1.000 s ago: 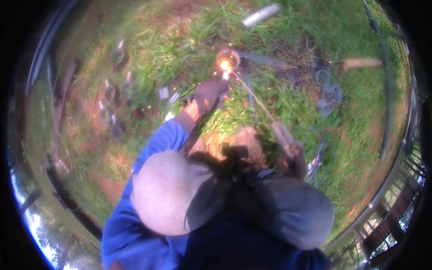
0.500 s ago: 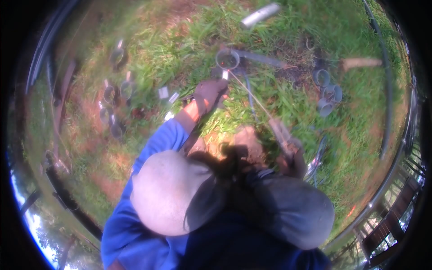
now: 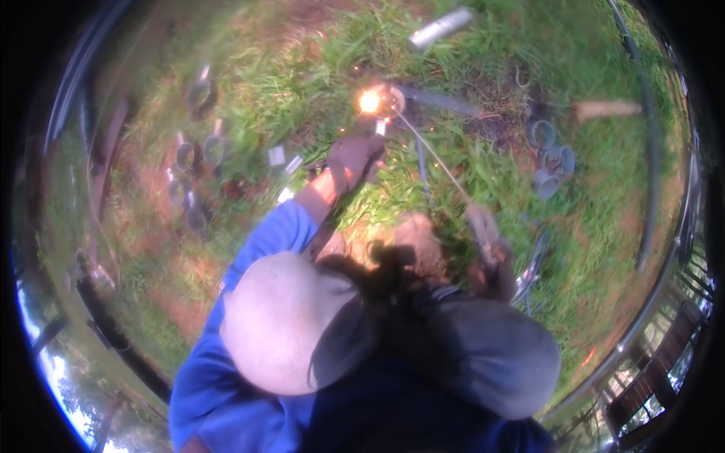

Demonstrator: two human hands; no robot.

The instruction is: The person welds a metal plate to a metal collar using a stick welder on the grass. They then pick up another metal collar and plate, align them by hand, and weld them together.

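Observation:
My left hand (image 3: 353, 160), in a dark glove, is closed on a small metal piece (image 3: 381, 127) whose bright end points at a metal ring (image 3: 395, 98). A glaring light with a few sparks hides the ring's left part. My right hand (image 3: 495, 264) is closed around an electrode holder (image 3: 481, 224). From the holder a thin welding rod (image 3: 436, 156) slants up and left to the ring. Under the ring's right side lies a flat metal bar (image 3: 438, 99).
Several rings with tabs (image 3: 186, 156) lie on the grass at the left, and several plain rings (image 3: 541, 134) at the right. Two small plates (image 3: 277, 156) rest left of my left hand. A metal tube (image 3: 440, 29) and a wooden piece (image 3: 608, 109) lie farther off.
The glare went out half a second ago and is back now, farther left on the ring. My right hand and the holder have shifted slightly right. My left hand has barely moved.

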